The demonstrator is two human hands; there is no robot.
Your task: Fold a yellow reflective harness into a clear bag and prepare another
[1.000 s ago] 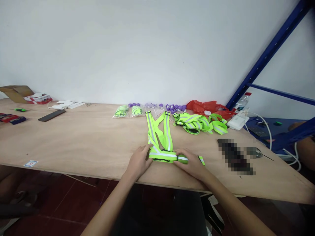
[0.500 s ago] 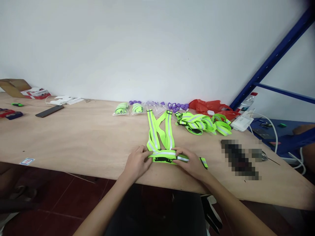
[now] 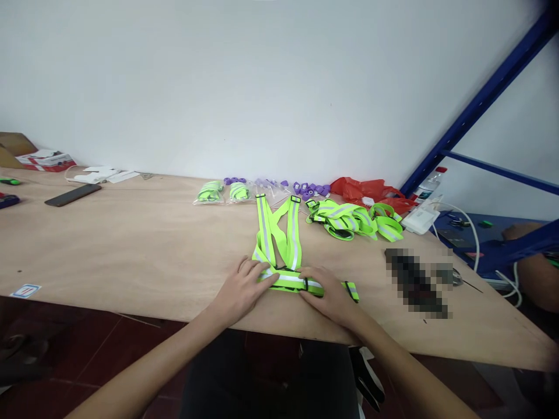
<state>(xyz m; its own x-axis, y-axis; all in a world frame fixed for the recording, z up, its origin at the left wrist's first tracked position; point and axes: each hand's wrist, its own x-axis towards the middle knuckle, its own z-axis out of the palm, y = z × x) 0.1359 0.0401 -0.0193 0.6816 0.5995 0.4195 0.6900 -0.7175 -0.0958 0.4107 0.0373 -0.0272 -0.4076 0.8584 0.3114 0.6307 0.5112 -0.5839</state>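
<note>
A fluorescent yellow-green reflective harness vest [image 3: 294, 233] with silver stripes lies on the table in front of me, its shoulder straps pointing away and its waist belt folded across the near end. My left hand [image 3: 244, 285] rests on the left end of the belt, fingers stretched out over it. At the belt's right end, by a black buckle, my right hand [image 3: 325, 294] holds the strap between thumb and fingers. A short strap end with black trim sticks out beyond the right hand. The fingers partly cover the belt.
A tangled heap of similar vests [image 3: 349, 218] lies at the right, before a red plastic bag [image 3: 367, 189]. Bagged vests [image 3: 209, 192] and purple rolls [image 3: 311, 190] line the wall. A phone [image 3: 73, 195] lies left; a white adapter [image 3: 421, 218] and blue rack [image 3: 463, 116] stand right.
The left fingers have spread flat over the belt, whose striped front now covers most of the black part seen before. My right hand keeps its grip. The view has shifted slightly right.
</note>
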